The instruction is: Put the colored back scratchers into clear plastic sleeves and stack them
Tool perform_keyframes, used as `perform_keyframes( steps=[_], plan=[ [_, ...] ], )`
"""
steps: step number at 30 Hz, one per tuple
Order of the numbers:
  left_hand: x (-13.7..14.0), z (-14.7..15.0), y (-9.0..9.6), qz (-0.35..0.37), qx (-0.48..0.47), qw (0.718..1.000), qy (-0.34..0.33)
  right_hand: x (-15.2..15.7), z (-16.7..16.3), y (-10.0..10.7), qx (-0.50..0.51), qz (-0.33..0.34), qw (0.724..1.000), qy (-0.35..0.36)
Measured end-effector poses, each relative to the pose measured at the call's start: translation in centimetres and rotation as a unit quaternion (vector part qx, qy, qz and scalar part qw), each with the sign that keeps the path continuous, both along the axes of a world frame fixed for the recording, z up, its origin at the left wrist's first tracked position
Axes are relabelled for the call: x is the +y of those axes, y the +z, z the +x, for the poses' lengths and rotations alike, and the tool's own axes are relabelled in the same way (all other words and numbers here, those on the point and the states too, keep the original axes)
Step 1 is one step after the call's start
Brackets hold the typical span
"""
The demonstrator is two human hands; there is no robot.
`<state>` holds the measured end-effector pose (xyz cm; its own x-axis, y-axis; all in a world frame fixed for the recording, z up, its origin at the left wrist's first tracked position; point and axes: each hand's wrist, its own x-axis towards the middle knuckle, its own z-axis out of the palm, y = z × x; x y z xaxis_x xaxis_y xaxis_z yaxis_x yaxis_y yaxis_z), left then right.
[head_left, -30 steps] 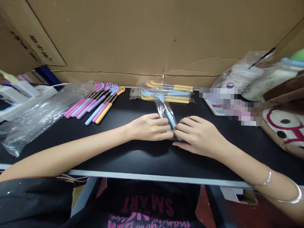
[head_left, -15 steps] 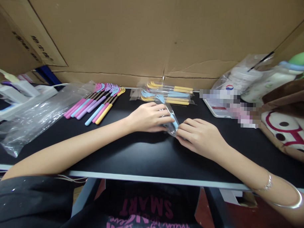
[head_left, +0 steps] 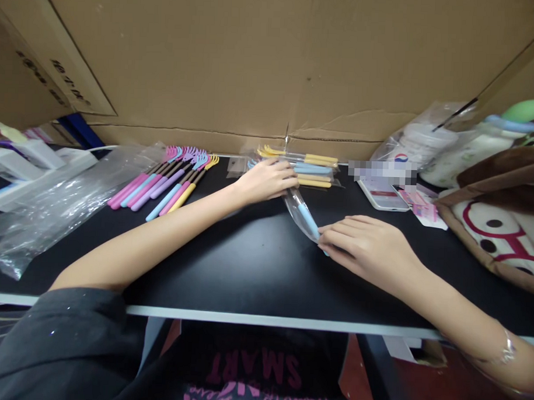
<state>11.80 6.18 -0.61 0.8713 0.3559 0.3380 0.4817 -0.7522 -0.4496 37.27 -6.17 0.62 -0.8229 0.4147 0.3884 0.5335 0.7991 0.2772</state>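
A back scratcher with a light blue handle [head_left: 309,221] slants across the desk inside a clear plastic sleeve [head_left: 295,208]. My left hand [head_left: 267,179] closes over the far end, hiding the scratcher's claw. At the near end, my right hand [head_left: 362,244] pinches the handle tip and the sleeve's edge. Just behind my left hand lie several bagged back scratchers [head_left: 316,169] with yellow and blue handles. To the left, several unbagged back scratchers [head_left: 171,179] in pink, purple, blue and yellow lie side by side.
Clear plastic bags [head_left: 78,199] spread over the left of the black desk [head_left: 229,269], beside a white power strip [head_left: 40,171]. On the right are a phone [head_left: 383,195], a bagged cup [head_left: 426,141], a bottle [head_left: 492,138] and a brown bag [head_left: 504,191]. Cardboard [head_left: 210,64] walls the back.
My left hand has slid away from me, up to the scratcher's far end. My right hand has moved slightly nearer and right with the handle tip, and more of the sleeve shows between them.
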Motion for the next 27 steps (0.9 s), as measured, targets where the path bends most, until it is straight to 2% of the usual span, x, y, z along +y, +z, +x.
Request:
perform_keyframes(
  steps=[4, 8, 13, 20, 24, 27],
  plan=[
    [0.2, 0.4, 0.7, 0.01, 0.002, 1.0, 0.001, 0.0, 2.2, 0.9, 0.041, -0.066, 0.997, -0.024],
    [-0.3, 0.0, 1.6, -0.002, -0.032, 0.999, 0.01, 1.3, 4.6, 2.2, 0.134, -0.191, 0.971, -0.059],
    [-1.2, -1.9, 3.6, -0.089, -0.111, 0.988, 0.051, 4.7, 5.6, 3.6, 0.257, -0.325, 0.904, -0.104],
    [-0.9, -4.9, 6.1, -0.224, -0.16, 0.945, 0.176, 10.8, 4.1, 3.5, 0.338, -0.524, 0.771, -0.127],
    [1.1, -5.9, 6.2, -0.286, -0.172, 0.927, 0.174, 14.1, 2.4, 3.4, 0.417, -0.531, 0.711, -0.199],
    [3.4, -6.4, 5.7, -0.314, -0.185, 0.919, 0.148, 15.9, 1.2, 3.3, 0.442, -0.518, 0.698, -0.221]
  ],
)
